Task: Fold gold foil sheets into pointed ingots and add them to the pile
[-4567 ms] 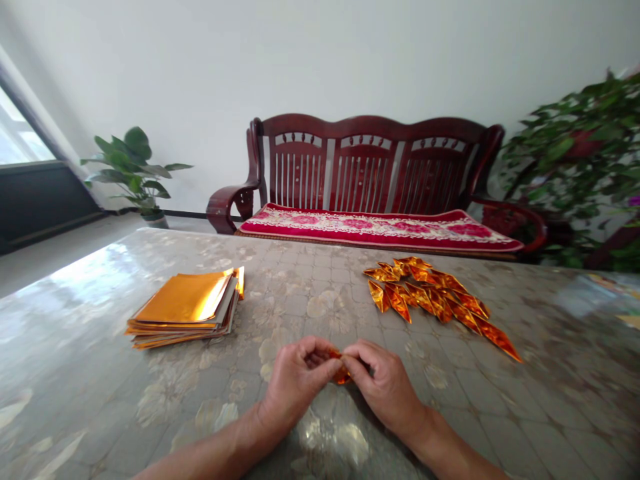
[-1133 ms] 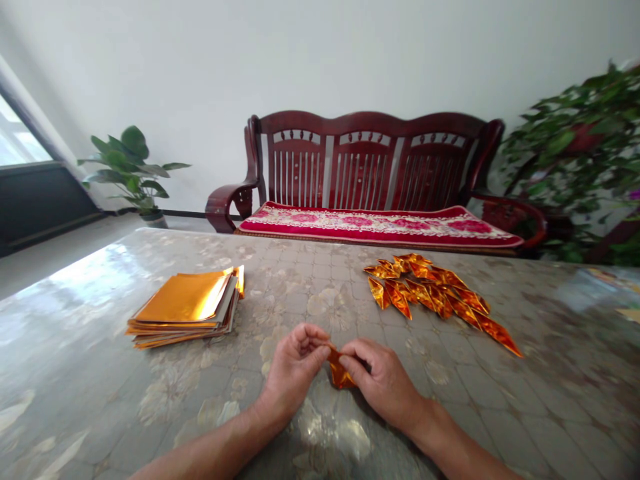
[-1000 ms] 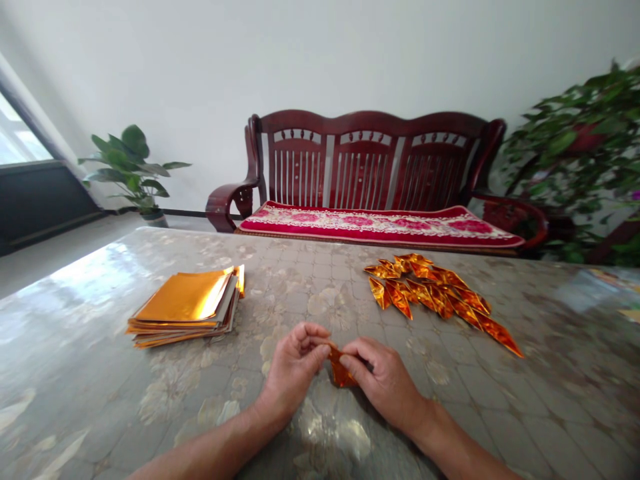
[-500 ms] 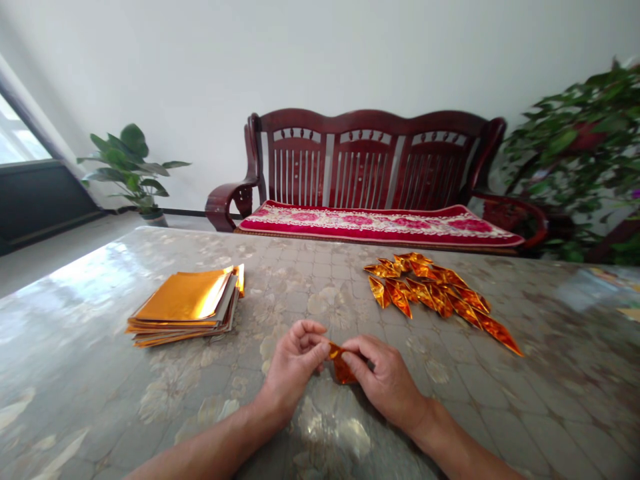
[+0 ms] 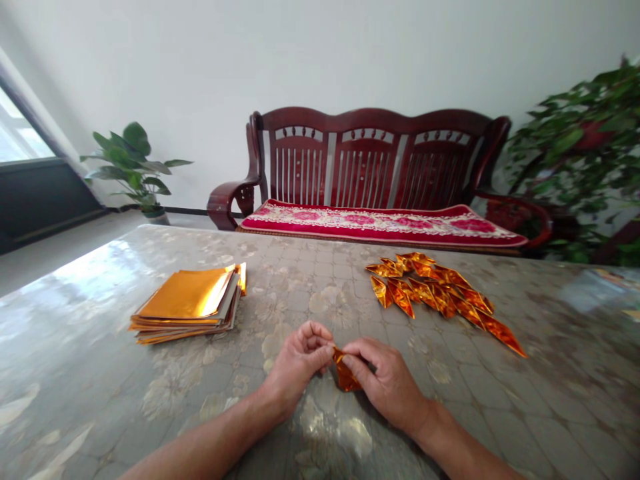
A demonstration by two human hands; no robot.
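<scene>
Foil [image 5: 346, 379], orange and folded, is held at the near part of the tabletop [image 5: 295, 283] in the head view: the left hand [image 5: 301, 358] pinches its upper left end between thumb and fingers, the right hand [image 5: 384, 375] grips its right side. A stack of sheets [image 5: 183, 297] lies farther off to the left, a cluster of pointed foil pieces [image 5: 442, 300] farther off to the right.

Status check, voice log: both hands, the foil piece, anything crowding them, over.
Left hand pinches foil piece at its upper end; right hand grips its side. Foil piece creased. Sheet stack left, folded pieces right, both apart from hands.
</scene>
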